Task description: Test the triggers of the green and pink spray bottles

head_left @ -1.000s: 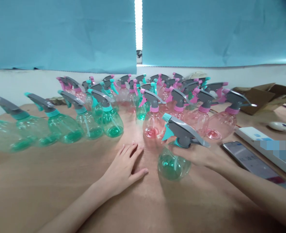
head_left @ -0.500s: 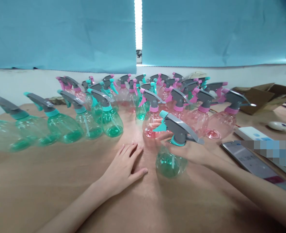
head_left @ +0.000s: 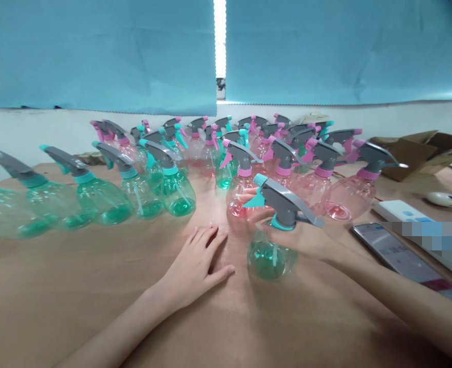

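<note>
My right hand [head_left: 302, 237] is wrapped round the neck of a green spray bottle [head_left: 272, 258] with a grey trigger head and teal nozzle [head_left: 283, 202]; the bottle stands upright on the brown tabletop [head_left: 95, 286]. My left hand [head_left: 195, 266] lies flat on the table just to the bottle's left, fingers spread, holding nothing. Right behind the held bottle stands a pink spray bottle [head_left: 240, 197].
Several green spray bottles [head_left: 103, 197] line the left of the table and several pink ones [head_left: 348, 191] the right, with more at the back. A phone [head_left: 398, 255], a white box [head_left: 402, 209], a white mouse [head_left: 443, 198] and open cardboard [head_left: 421, 151] lie at the right. Blue curtains hang behind.
My right hand has brought the green bottle from a tilt to upright and shifted it slightly left and away. My left hand has stayed flat in place.
</note>
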Demonstrator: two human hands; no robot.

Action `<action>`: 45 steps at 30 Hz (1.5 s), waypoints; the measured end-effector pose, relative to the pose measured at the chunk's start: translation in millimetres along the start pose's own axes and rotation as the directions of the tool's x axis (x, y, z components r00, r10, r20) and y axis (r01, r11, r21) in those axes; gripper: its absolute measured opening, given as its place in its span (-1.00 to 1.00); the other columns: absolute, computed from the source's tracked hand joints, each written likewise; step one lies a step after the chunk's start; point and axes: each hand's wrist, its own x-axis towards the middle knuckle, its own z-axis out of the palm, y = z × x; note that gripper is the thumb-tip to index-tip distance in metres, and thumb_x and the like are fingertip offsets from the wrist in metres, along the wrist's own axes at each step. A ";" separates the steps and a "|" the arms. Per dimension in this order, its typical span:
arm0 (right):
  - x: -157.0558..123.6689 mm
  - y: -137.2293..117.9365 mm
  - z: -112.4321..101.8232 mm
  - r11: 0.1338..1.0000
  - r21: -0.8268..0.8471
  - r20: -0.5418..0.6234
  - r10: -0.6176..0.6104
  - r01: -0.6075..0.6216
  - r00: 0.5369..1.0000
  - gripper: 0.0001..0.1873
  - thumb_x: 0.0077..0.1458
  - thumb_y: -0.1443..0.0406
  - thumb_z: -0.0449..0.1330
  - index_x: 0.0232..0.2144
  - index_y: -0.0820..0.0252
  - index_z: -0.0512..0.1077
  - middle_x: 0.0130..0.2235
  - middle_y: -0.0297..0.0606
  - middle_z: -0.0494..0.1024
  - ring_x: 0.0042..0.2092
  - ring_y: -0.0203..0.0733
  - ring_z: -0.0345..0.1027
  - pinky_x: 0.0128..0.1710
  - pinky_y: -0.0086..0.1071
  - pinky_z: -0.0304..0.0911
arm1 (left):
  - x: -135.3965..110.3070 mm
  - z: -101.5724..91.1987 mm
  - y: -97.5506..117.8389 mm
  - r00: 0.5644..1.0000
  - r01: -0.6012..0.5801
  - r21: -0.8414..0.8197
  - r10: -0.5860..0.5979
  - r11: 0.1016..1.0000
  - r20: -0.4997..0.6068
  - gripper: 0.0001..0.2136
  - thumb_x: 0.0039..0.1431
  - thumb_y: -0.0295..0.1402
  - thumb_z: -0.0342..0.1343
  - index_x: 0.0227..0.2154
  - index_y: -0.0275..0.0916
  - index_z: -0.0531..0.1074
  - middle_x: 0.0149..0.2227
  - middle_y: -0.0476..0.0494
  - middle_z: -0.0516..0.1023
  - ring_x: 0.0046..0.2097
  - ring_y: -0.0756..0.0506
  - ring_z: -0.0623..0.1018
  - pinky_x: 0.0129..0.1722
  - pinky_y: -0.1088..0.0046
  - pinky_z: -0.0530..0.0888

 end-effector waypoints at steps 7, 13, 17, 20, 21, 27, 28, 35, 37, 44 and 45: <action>1.6 -1.5 -1.0 0.999 0.009 0.001 -0.036 0.036 0.999 -0.74 -0.11 0.31 0.11 -0.31 0.02 0.50 -0.50 -0.38 0.53 -0.34 -0.12 0.47 -0.36 -0.29 0.41 | 0.1 -1.0 0.1 1.000 0.015 -0.004 -0.015 1.000 0.004 -0.40 0.27 0.00 0.00 0.25 -0.23 0.13 0.28 -0.35 0.18 0.29 -0.35 0.16 0.23 -0.02 0.10; 1.7 -2.0 -1.6 0.999 0.008 -0.001 -0.041 0.041 0.999 -0.80 -0.11 0.32 0.12 -0.37 0.00 0.47 -0.50 -0.39 0.52 -0.41 -0.17 0.44 -0.43 -0.34 0.38 | -0.1 -0.1 -0.6 1.000 -0.010 0.005 0.010 1.000 -0.012 -0.41 0.28 -0.01 -0.01 0.25 -0.21 0.12 0.26 -0.33 0.20 0.27 -0.34 0.18 0.22 -0.03 0.12; 1.8 -3.3 -1.9 1.000 0.007 0.012 -0.027 0.027 1.000 -0.75 -0.09 0.31 0.11 -0.31 0.01 0.48 -0.49 -0.37 0.52 -0.38 -0.15 0.46 -0.41 -0.32 0.39 | 0.7 -0.2 -0.4 1.000 -0.010 0.008 0.010 1.000 -0.003 -0.42 0.28 -0.01 -0.01 0.24 -0.22 0.15 0.26 -0.34 0.21 0.27 -0.35 0.19 0.22 -0.03 0.12; 1.8 -3.1 -1.4 1.000 0.003 0.000 -0.025 0.025 1.000 -0.70 -0.10 0.29 0.11 -0.26 0.01 0.48 -0.49 -0.36 0.52 -0.38 -0.13 0.47 -0.42 -0.31 0.38 | 1.4 -0.9 0.0 1.000 -0.003 0.011 0.002 1.000 0.004 -0.41 0.28 -0.01 -0.01 0.24 -0.26 0.16 0.26 -0.36 0.21 0.27 -0.35 0.18 0.23 -0.02 0.11; 1.8 -2.8 -1.3 1.000 0.003 -0.001 -0.025 0.025 1.000 -0.68 -0.10 0.30 0.11 -0.23 0.01 0.48 -0.49 -0.36 0.52 -0.37 -0.12 0.47 -0.41 -0.30 0.38 | 1.4 -1.1 0.1 1.000 -0.003 0.011 0.003 1.000 0.002 -0.41 0.27 -0.01 -0.01 0.23 -0.25 0.16 0.25 -0.36 0.21 0.27 -0.35 0.18 0.23 -0.02 0.11; 3.3 -4.6 -1.3 0.999 0.018 0.018 -0.042 0.042 0.999 -0.51 -0.09 0.32 0.10 -0.03 0.00 0.41 -0.40 -0.35 0.57 -0.35 -0.12 0.48 -0.35 -0.26 0.41 | 0.6 -1.5 0.1 1.000 -0.013 -0.002 0.013 1.000 -0.015 -0.44 0.27 -0.02 0.01 0.23 -0.19 0.16 0.24 -0.32 0.24 0.26 -0.35 0.21 0.21 -0.02 0.14; 3.7 -5.2 -1.3 0.998 0.028 0.016 -0.049 0.049 0.999 -0.48 -0.09 0.32 0.11 -0.01 0.00 0.39 -0.38 -0.34 0.57 -0.35 -0.12 0.48 -0.36 -0.26 0.41 | 0.5 -1.2 0.0 1.000 -0.011 -0.003 0.011 1.000 -0.018 -0.43 0.27 -0.02 0.01 0.24 -0.18 0.16 0.25 -0.32 0.23 0.26 -0.36 0.21 0.20 -0.03 0.14; 2.6 0.1 0.9 0.993 0.098 0.000 -0.061 0.061 0.998 -0.51 -0.12 0.33 0.11 -0.05 0.00 0.40 -0.28 -0.31 0.58 -0.34 -0.15 0.46 -0.36 -0.29 0.41 | 0.7 -0.3 -0.4 1.000 0.002 0.012 -0.002 1.000 -0.011 -0.42 0.26 0.00 -0.01 0.23 -0.23 0.18 0.26 -0.35 0.21 0.26 -0.36 0.20 0.21 -0.02 0.15; 1.9 2.0 1.0 0.994 0.094 0.006 -0.054 0.053 0.999 -0.51 -0.14 0.33 0.11 -0.07 0.01 0.41 -0.28 -0.31 0.58 -0.33 -0.14 0.47 -0.33 -0.28 0.41 | 0.5 -0.6 -0.2 1.000 0.001 0.010 -0.001 1.000 -0.016 -0.42 0.26 0.00 0.00 0.22 -0.22 0.19 0.25 -0.33 0.21 0.26 -0.35 0.21 0.21 -0.01 0.15; 4.7 -12.9 -6.4 0.998 0.065 0.064 -0.009 0.005 0.998 -0.72 -0.18 0.36 0.07 -0.36 0.02 0.46 -0.44 -0.40 0.55 -0.41 -0.22 0.45 -0.41 -0.36 0.42 | 0.1 -1.4 0.2 1.000 0.000 0.014 0.000 1.000 -0.003 -0.42 0.26 0.00 0.00 0.22 -0.25 0.19 0.26 -0.36 0.20 0.26 -0.36 0.20 0.21 -0.01 0.14; 5.0 -15.4 -7.4 0.999 0.048 0.059 -0.006 0.003 0.998 -0.79 -0.18 0.35 0.06 -0.45 0.03 0.45 -0.48 -0.40 0.54 -0.44 -0.23 0.44 -0.44 -0.37 0.42 | 0.3 -1.2 0.0 1.000 0.001 0.016 -0.001 1.000 -0.001 -0.42 0.26 -0.01 0.00 0.22 -0.25 0.19 0.26 -0.37 0.20 0.26 -0.36 0.20 0.22 -0.01 0.14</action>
